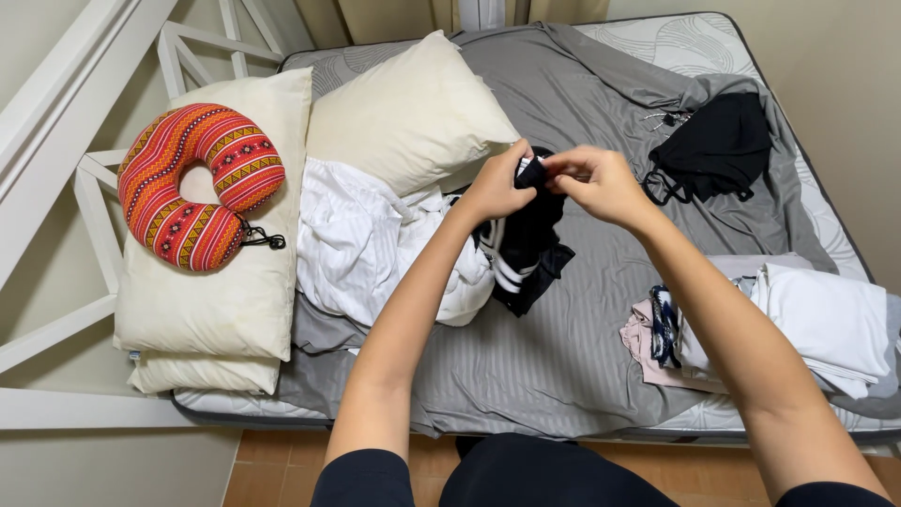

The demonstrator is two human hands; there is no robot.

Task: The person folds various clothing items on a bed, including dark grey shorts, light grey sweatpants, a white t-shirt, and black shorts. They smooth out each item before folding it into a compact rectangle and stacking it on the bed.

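Both hands pinch black striped garment above bed.

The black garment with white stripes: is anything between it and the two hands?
Nothing visible. The left hand and the right hand both pinch the top edge of the black garment with white stripes, which hangs above the grey sheet, beside the white laundry pile.

The bed — grey sheet — bears pillows, white laundry, folded clothes, a black garment.

Bare grey sheet lies between white heap and folded stack.
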